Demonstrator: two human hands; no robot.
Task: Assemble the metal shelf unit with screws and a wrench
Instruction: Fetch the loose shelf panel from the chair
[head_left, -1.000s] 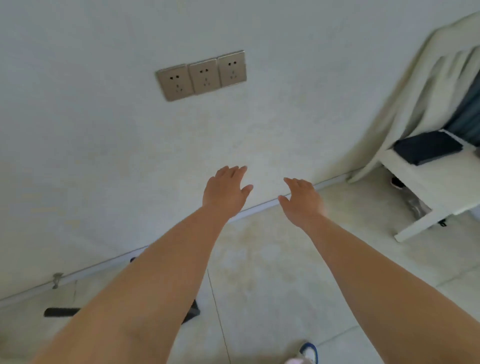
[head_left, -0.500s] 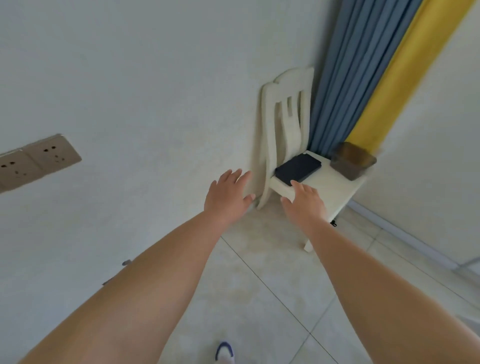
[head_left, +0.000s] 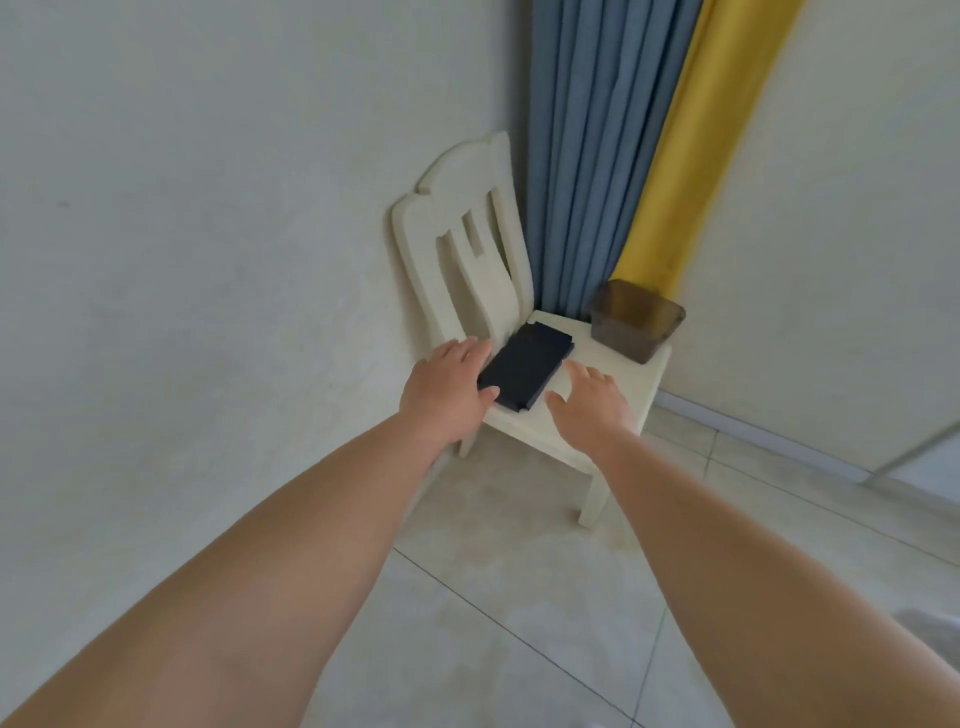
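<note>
One chair (head_left: 613, 374), one black flat box (head_left: 524, 366), one brown bin (head_left: 636, 319), two curtains — blue (head_left: 587, 156), yellow (head_left: 696, 145) — two hands.

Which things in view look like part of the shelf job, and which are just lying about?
Likely job:
- dark flat stack on the chair seat, flanked by left hand and right hand, both open
- brown tub, contents unseen

Lying about:
- white chair
- blue curtain
- yellow curtain

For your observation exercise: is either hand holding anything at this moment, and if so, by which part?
Nothing is held. The left hand and right hand reach open toward the dark flat box on the chair; the left thumb is at its near corner, with no grip.
</note>
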